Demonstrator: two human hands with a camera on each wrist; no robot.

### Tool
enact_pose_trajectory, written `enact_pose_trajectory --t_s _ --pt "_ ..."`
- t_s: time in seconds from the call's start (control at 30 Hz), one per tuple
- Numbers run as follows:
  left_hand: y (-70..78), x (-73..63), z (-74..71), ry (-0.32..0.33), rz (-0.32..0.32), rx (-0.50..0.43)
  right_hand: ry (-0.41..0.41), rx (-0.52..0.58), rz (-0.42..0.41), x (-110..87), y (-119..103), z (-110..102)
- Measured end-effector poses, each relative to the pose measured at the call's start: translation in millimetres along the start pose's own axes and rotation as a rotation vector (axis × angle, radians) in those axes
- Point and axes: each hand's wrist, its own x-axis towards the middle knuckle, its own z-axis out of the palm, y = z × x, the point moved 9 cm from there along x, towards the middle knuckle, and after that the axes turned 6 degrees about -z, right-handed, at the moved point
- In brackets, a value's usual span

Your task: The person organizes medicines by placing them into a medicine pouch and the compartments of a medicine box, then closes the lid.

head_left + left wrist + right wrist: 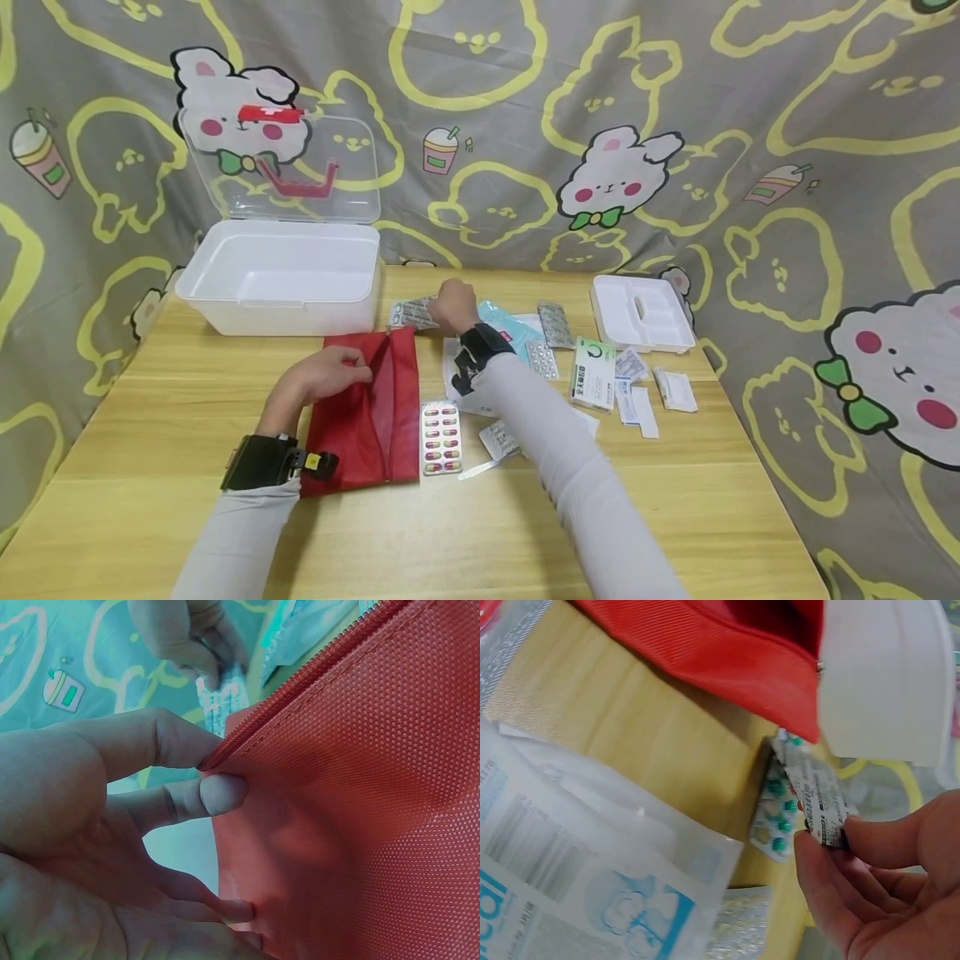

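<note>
Red pouch (337, 433) lies flat on the wooden table (112, 467), left of the capsule pack (442, 439), zip undone and mouth parted. Its contents cannot be told.

Left hand (326, 372): narrow pinch, thumb and finger on the zip edge, other fingers spread at the cloth. Probably held there so the soft pouch does not sag closed.

Right hand (453, 306): thumb and fingers close on the edge of a silver pill pack (821, 802), printed foil showing. An edge hold likely suits so thin a thing. A green pill pack (776, 814) sits just behind it; whether the 2 touch, I cannot tell. Both are near the pouch's far corner, beyond the white packet (592, 847).

White box (262, 312) stands behind the pouch, clear lid (213, 171) raised, which gives free access from above. Compartment tray (648, 344) sits apart at far right, perhaps lifted out to leave the box's inside undivided. Small goods are spread loosely between pouch and tray, presumably so each can be picked singly.

Counts: 1 pouch, 1 box, 1 tray, 1 green-and-white carton (595, 375), 1 blue packet (517, 327). Pill packs: 6 made out, 2 of them at the right hand. Capsule pack: 12 capsules, 2 columns of 6. Small sachets (675, 390) at right: at least 3. The right sleeve (555, 458) may hide more.
</note>
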Motion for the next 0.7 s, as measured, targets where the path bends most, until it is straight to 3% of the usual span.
enact_pose_trajectory --t_s 0.13,0.37,0.47,0.57,0.7 --pt "0.0 0.0 -0.1 0.0 0.0 0.012 -0.006 0.02 -0.028 -0.8 -1.9 -11.3" --pt "-0.7 0.0 0.1 0.0 -0.002 0.011 -0.014 0.2 -0.064 -4.4 -0.2 -27.7" --pt "-0.6 0.3 0.2 0.0 0.003 0.012 -0.031 0.218 -0.082 -9.0 -1.6 -33.3" --pt "-0.1 0.6 -0.1 0.003 0.01 0.019 -0.094 0.234 -0.094 -17.2 -6.3 -34.5" --pt "0.6 1.2 -1.0 0.01 0.018 0.024 -0.254 0.257 -0.122 -31.8 -16.8 -24.0"
